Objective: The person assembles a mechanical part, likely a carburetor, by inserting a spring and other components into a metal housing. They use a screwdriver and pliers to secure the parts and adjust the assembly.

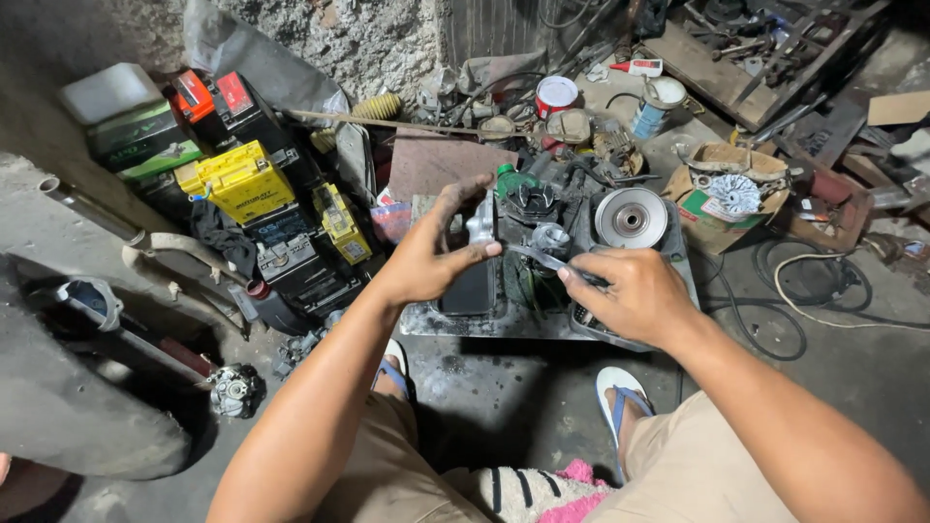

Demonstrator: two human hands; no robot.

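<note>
Dim, sharp centre, shadowed warped edges.

A: How do the arms lie in the head view?

B: Both bare forearms reach forward from the lower edge and converge toward the centre.

A: And the left hand (pixel 433 254)?

B: It is raised, palm turned inward, its grimy fingers (pixel 463 197) curled in a closed grasp, thumb pointing right.

A: The right hand (pixel 635 293)?

B: It sits slightly lower, knuckles up, fingers flexed, pinching closed at the fingertips.

Yellow box (pixel 242 180) far left; red-lidded can (pixel 555 95) behind; green-white carton (pixel 712 205) right.
</note>
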